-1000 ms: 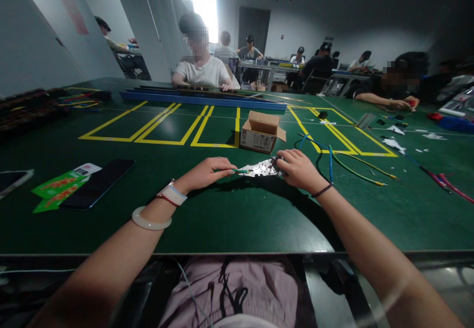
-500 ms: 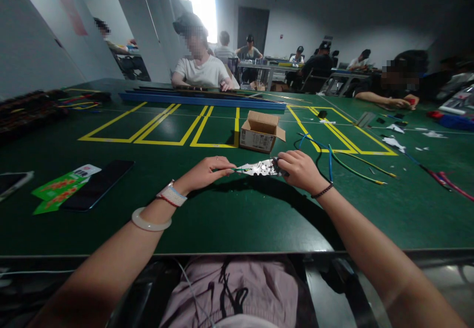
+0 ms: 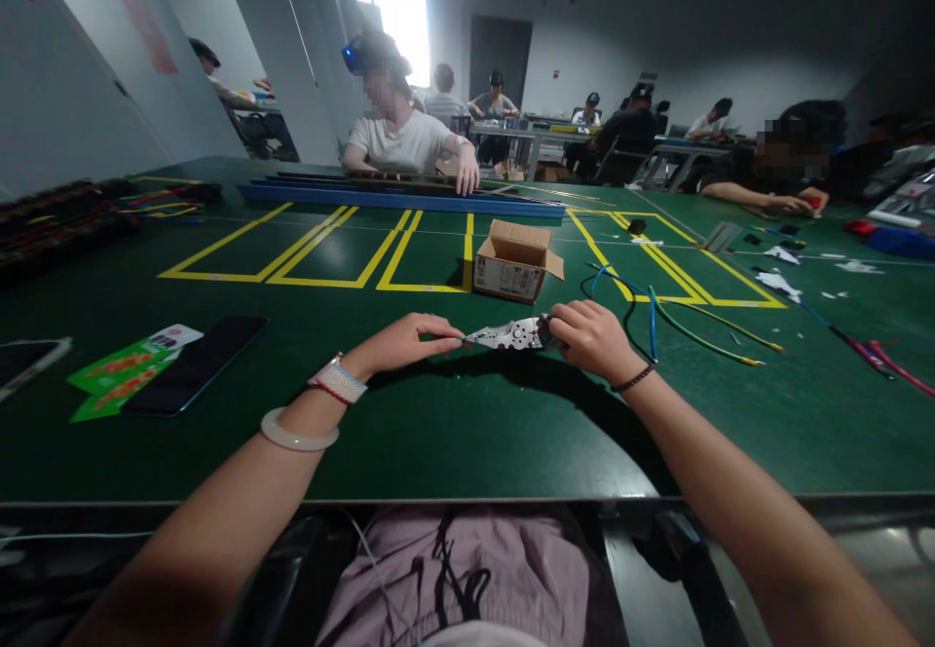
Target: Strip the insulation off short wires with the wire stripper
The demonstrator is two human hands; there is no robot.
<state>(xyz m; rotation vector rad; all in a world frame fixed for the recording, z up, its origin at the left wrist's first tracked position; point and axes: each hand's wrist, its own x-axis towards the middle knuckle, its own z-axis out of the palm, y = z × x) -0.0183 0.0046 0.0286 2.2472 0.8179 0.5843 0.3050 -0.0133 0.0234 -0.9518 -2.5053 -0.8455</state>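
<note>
In the middle of the view, my right hand (image 3: 593, 335) is closed round the dark handles of silver wire strippers (image 3: 517, 335). Their pointed jaws face left, over the green table (image 3: 467, 442). My left hand (image 3: 405, 343) pinches a thin green wire (image 3: 468, 339) between thumb and fingers, right at the tip of the jaws. Only a short bit of this wire shows; my fingers and the tool hide the rest. Whether the jaws grip it I cannot tell.
An open cardboard box (image 3: 509, 274) stands just beyond the strippers. Right of it lie a blue cable (image 3: 653, 325) and yellow-green cables (image 3: 708, 343). A phone (image 3: 197, 364) rests on green packets (image 3: 109, 379) at left. A person (image 3: 401, 140) sits opposite, behind a blue trunking (image 3: 401, 201).
The strippers' tip has come closer to my left fingertips, so less green wire shows, and the tool has turned slightly. The person opposite has raised a hand.
</note>
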